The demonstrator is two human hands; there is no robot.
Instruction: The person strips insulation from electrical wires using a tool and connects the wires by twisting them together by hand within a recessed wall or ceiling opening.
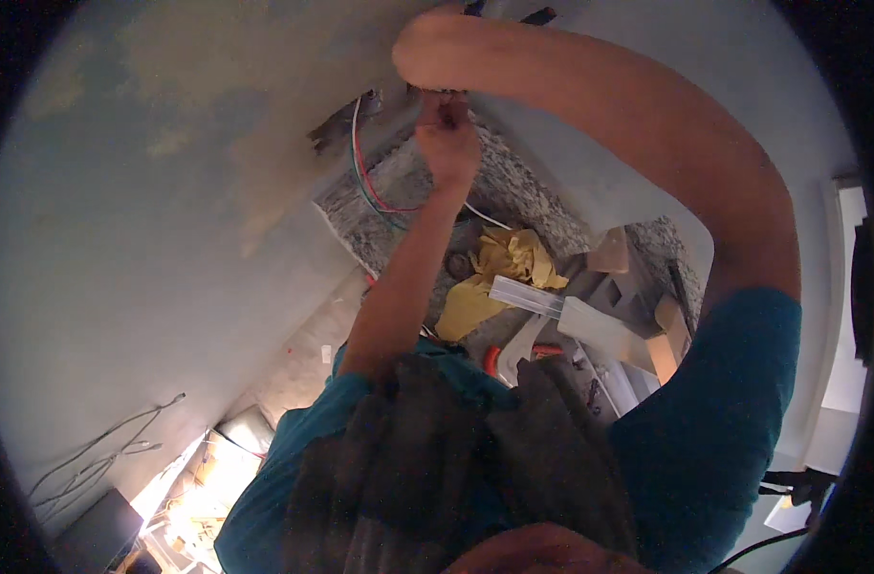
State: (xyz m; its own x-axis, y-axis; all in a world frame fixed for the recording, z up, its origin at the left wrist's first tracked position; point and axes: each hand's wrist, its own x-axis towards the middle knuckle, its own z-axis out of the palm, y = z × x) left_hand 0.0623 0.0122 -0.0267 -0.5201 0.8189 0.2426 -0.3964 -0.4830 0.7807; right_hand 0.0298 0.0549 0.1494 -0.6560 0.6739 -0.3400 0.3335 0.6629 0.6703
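Left hand: your left hand (447, 134) is raised to the hole (346, 124) in the wall (150, 210), fingers pressed together around something small at the wire ends — what exactly it pinches is too small to tell.
Right hand: your right arm (647, 124) arcs over from the right and bends back to the same spot; the right hand itself is hidden behind the wrist and the left hand, so I cannot tell its grip.
Wires: the wires (365, 182) — red, green and white — come out of the hole, loop down just left of your left forearm, and run back up toward your fingers.
Counter: the speckled counter (533, 191) lies below your hands. On it sit a yellow cloth (499, 268), a white plastic strip (528, 295), a cardboard box (666, 335) and a red-handled tool (494, 359), all well apart from your hands.
Done so far: judging by the picture, the wires are already pulled free of the hole and you have their ends in hand.
Left to do: the hole is open and ragged, no cover or fitting is seen on it — so the work looks to be in its middle, with joining and closing up not yet done.
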